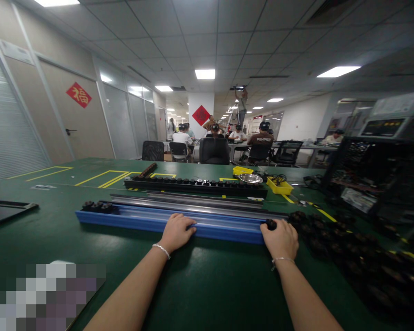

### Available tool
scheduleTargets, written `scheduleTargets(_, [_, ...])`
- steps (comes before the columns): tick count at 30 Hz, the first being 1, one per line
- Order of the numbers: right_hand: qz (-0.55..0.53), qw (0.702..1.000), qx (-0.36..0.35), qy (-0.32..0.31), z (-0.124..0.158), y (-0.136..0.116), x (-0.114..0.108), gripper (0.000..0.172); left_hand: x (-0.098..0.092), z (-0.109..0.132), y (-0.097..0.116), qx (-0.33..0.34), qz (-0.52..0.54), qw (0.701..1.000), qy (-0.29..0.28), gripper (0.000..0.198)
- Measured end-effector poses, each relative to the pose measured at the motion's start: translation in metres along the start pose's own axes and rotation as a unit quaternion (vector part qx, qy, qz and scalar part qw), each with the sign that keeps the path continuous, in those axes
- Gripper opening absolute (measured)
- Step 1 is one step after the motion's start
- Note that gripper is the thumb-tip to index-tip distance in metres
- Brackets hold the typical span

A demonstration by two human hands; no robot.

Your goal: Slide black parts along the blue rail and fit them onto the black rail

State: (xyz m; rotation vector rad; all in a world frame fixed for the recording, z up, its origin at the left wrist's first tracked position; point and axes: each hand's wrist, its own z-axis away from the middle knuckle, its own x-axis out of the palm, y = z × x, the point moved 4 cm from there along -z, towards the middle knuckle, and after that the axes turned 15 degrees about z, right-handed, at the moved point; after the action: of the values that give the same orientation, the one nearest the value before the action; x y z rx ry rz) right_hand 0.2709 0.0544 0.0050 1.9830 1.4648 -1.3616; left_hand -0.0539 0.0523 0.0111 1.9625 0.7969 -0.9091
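A long blue rail (138, 217) lies across the green table (55, 230) in front of me, with a few black round parts (98, 206) seated at its left end. My left hand (176, 231) rests on the rail's front edge, fingers curled over it. At the rail's right end my right hand (280, 238) is closed, pinching a small black round part (271, 224). A grey metal rail (193, 203) lies just behind the blue one.
A heap of black round parts (334, 239) lies to the right. Farther back sit a black strip full of parts (196, 185), yellow trays (279, 185), a metal bowl (250, 178) and an open black case (376, 177). People sit at desks beyond.
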Motion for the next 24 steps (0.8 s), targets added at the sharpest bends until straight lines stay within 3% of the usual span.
scheduleTargets(6, [-0.008,0.999,0.018,-0.032,-0.0037,0.0054,-0.0004,0.042,-0.0001,0.0006,-0.0012,-0.002,0.0,1.0,0.002,0.02])
scheduleTargets(24, [-0.02,0.998,0.03,-0.049,-0.006,0.0073,-0.0012,0.043,-0.0003,0.0004,-0.0002,0.001,-0.004,1.0,-0.004,0.021])
